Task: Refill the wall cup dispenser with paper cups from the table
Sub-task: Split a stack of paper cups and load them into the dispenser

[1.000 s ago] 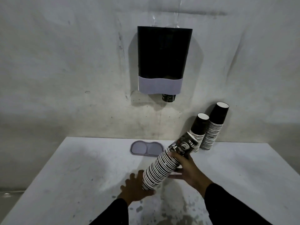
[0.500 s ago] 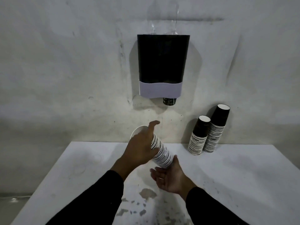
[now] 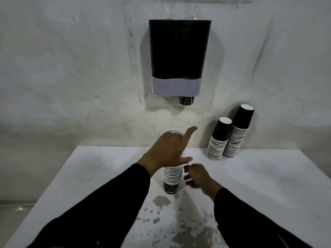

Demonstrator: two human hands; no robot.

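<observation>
My left hand (image 3: 166,151) grips the upper part of a stack of paper cups (image 3: 172,178) and holds it upright above the white table (image 3: 268,176), open mouth up. Its index finger sticks out toward the wall. My right hand (image 3: 198,176) hovers just right of the stack's lower end, fingers loosely curled and blurred, holding nothing. The black wall cup dispenser (image 3: 179,56) with a lavender band hangs straight above. One cup bottom (image 3: 186,100) pokes out under it.
Two more upside-down cup stacks, a shorter one (image 3: 217,145) and a taller one (image 3: 236,138), lean against the wall at the table's back right. Dark stains (image 3: 161,201) mark the table's front middle. The table's left edge drops off to the floor.
The stack has swung from tilted to upright in my left hand. My right hand has come off its lower end and now sits beside it. The view has moved closer to the wall.
</observation>
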